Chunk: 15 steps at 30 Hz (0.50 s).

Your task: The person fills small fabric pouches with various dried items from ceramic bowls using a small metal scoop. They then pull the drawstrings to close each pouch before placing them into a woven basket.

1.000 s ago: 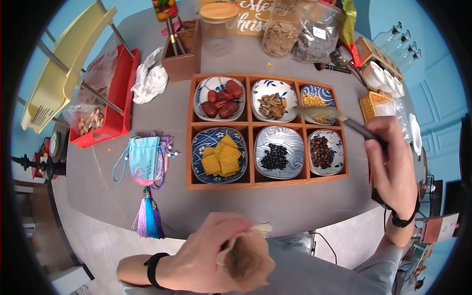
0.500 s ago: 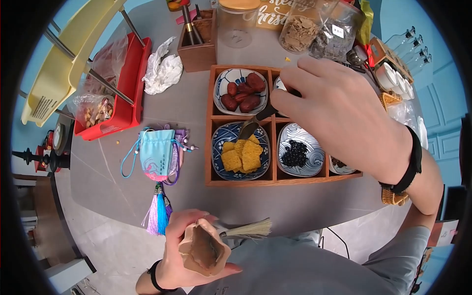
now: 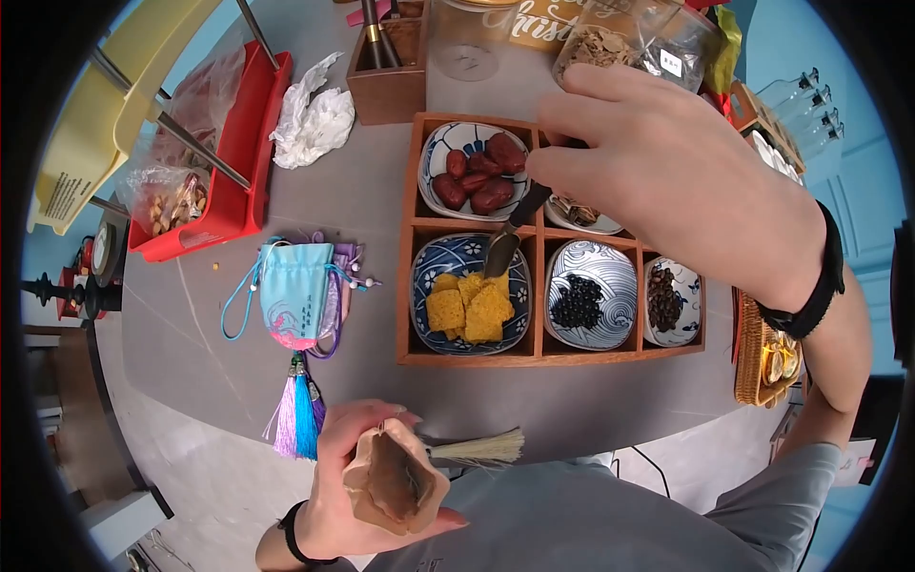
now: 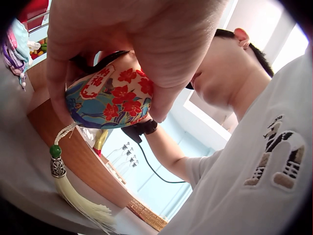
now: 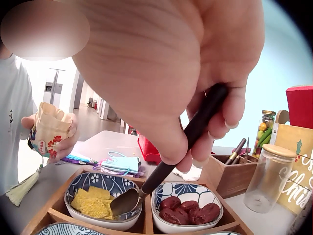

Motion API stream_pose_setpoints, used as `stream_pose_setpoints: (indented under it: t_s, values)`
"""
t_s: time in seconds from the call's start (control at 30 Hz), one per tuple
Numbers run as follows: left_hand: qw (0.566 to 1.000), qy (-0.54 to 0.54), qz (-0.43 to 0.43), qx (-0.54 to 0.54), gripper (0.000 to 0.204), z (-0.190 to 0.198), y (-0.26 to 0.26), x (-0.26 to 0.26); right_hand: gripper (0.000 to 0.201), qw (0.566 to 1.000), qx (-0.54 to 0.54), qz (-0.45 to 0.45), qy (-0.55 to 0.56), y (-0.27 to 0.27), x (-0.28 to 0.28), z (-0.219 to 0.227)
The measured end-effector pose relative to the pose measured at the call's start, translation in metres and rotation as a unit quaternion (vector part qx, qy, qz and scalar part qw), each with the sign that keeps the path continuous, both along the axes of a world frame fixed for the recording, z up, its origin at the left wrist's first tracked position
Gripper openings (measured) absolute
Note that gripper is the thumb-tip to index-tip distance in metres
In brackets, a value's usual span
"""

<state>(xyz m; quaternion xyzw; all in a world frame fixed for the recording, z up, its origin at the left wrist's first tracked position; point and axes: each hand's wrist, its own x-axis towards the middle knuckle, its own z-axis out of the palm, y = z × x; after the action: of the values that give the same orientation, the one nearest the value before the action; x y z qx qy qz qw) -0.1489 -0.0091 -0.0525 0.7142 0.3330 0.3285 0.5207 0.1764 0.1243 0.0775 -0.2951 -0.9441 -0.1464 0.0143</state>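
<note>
My left hand (image 3: 329,510) holds a small fabric pouch (image 4: 110,98) printed with red flowers, its mouth gaping upward near my lap. A pale tassel (image 3: 481,448) hangs from it. With my right hand (image 3: 667,181), I grip the dark handle of a metal spoon (image 5: 161,174) between thumb and fingers. The spoon's tip touches yellow squarish pieces (image 3: 467,307) in a blue patterned bowl (image 5: 80,181). That bowl occupies the front left compartment of a wooden tray (image 3: 477,360). Behind it is a bowl of red dates (image 3: 481,176); to its right are black beans (image 3: 577,302).
Dark brown seeds (image 3: 664,297) fill the front right bowl. My right hand covers much of the tray's back right. Left of the tray lie a turquoise pouch (image 3: 297,291), crumpled tissue (image 3: 319,129) and a red rack (image 3: 224,205). A glass jar (image 3: 467,43) stands behind.
My right hand has swung left across the tray with the spoon, from the back right bowl to the yellow pieces. The held pouch has shifted left and turned mouth upward.
</note>
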Motion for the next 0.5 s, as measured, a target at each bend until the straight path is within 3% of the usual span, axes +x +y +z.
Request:
stream_pose_setpoints:
  t_s: [0.1, 0.23, 0.5]
  values:
    - [1.0, -0.001, 0.0, -0.007, 0.122, -0.002, 0.0, -0.001, 0.016, 0.997, -0.042, 0.008, 0.064, 0.007, 0.013, -0.009]
    - [1.0, 0.009, -0.003, -0.007, 0.123, -0.001, 0.002, -0.003, 0.01, 0.986, -0.135, -0.078, 0.055, 0.007, 0.017, -0.007]
    - [1.0, 0.008, -0.005, -0.019, 0.124, -0.003, 0.0, -0.003, 0.012, 0.993, -0.082, -0.067, 0.059, -0.009, 0.009, -0.003]
